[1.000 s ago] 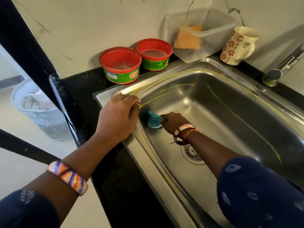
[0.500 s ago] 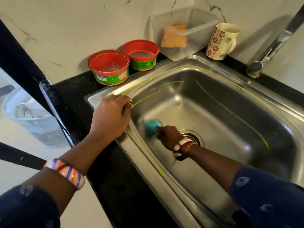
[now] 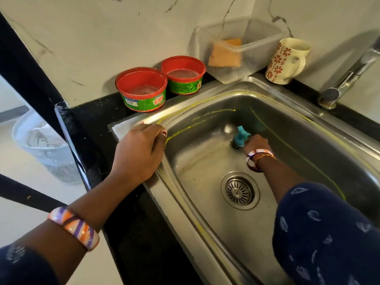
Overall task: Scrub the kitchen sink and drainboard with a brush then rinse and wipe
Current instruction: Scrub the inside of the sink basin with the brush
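Observation:
A steel sink [image 3: 205, 227] fills the middle and right of the head view, with yellow soap streaks along its walls and rim. My right hand [image 3: 256, 144] is down in the basin and grips a teal brush [image 3: 241, 137], whose head presses on the sink floor near the far wall. My left hand [image 3: 139, 153] rests on the sink's left rim, fingers curled over the edge, touching a white cloth [image 3: 123, 128] at the corner. The round drain [image 3: 239, 191] lies nearer me than the brush.
Two red-and-green soap tubs [image 3: 144, 93] stand on the black counter behind the sink. A clear plastic box [image 3: 238, 50] holds an orange sponge, beside a flowered mug [image 3: 286, 61]. The tap [image 3: 349, 77] rises at the far right. A bin [image 3: 44, 147] stands on the floor at left.
My right hand has moved the brush across the basin floor, from the left wall beside my left hand toward the far middle. My left hand has stayed on the rim.

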Demonstrator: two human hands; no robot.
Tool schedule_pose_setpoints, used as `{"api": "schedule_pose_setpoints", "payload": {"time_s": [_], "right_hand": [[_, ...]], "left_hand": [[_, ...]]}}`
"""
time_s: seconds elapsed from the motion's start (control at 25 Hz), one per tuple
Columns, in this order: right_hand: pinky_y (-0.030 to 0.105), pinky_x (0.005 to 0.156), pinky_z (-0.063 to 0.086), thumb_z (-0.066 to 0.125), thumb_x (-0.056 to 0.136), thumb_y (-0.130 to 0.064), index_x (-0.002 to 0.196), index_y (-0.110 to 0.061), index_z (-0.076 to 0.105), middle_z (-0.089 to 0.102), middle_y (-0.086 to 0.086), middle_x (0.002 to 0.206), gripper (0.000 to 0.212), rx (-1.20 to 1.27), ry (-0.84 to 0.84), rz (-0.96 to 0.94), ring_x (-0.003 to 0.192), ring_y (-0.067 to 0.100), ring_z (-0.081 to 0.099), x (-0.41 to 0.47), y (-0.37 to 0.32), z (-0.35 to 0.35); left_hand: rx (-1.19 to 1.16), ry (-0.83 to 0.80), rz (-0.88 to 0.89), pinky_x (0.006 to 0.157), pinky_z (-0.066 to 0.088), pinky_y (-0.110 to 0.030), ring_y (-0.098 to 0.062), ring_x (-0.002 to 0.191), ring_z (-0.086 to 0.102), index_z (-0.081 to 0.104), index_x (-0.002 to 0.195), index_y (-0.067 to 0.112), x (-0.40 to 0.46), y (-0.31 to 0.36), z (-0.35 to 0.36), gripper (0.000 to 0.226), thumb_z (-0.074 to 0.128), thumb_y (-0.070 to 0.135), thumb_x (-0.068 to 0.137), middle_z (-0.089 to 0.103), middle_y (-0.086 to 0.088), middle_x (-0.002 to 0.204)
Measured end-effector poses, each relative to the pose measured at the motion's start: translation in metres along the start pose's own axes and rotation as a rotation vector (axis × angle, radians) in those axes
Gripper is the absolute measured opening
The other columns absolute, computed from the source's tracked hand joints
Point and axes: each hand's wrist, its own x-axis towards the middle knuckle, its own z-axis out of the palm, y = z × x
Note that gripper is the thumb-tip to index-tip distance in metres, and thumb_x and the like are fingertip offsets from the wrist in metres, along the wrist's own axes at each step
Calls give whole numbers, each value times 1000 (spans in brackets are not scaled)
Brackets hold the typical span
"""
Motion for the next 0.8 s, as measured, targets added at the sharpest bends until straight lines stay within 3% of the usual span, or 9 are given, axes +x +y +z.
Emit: {"api": "schedule_pose_setpoints", "payload": {"time_s": [0.2,0.32,0.44,0.56,0.64,0.72,0.8], "right_hand": [[32,94,37,38,97,-14,129,-4,52,54,20,131,36,27,-228,-484,118,35,51,-87,-69,44],[34,90,43,41,95,-18,127,-10,53,58,18,124,35,-55,-310,-636,114,35,54,-106,-70,45],[33,89,44,42,96,-23,122,-12,59,60,19,123,33,-138,-220,-516,113,34,56,-50,-43,25],[36,95,43,46,94,-21,125,-6,57,55,22,128,36,-22,-23,-105,118,37,52,0,-10,-3],[37,96,42,48,94,-20,125,-1,55,54,23,130,37,74,2,77,120,39,51,14,1,-7],[34,96,41,48,94,-17,124,1,57,55,23,129,36,106,-42,14,120,37,51,4,-14,4],[32,87,43,47,94,-16,119,2,61,59,23,124,33,122,-173,-183,116,35,55,-26,-43,28]], "left_hand": [[7,-2,-20,66,53,-39,-24,87,61,67,100,11,1,1,-1,35,40,31,90,67,-8,94],[-3,-4,-13,63,50,-33,-24,84,62,68,99,10,0,2,-1,34,42,29,90,68,-6,94],[-7,-7,-15,64,51,-35,-24,83,62,68,100,11,0,2,-2,35,42,30,88,68,-6,95],[-2,-2,-3,63,51,-34,-23,81,61,69,99,11,1,1,0,34,42,29,88,67,-6,93],[0,-1,2,62,52,-37,-23,79,61,68,97,10,0,2,0,33,43,29,89,67,-6,91],[-4,2,0,63,52,-38,-24,81,61,68,97,10,1,1,0,32,43,28,88,67,-6,91],[-14,0,-6,64,52,-39,-25,83,61,68,97,11,1,0,0,32,42,29,88,68,-7,92]]}}
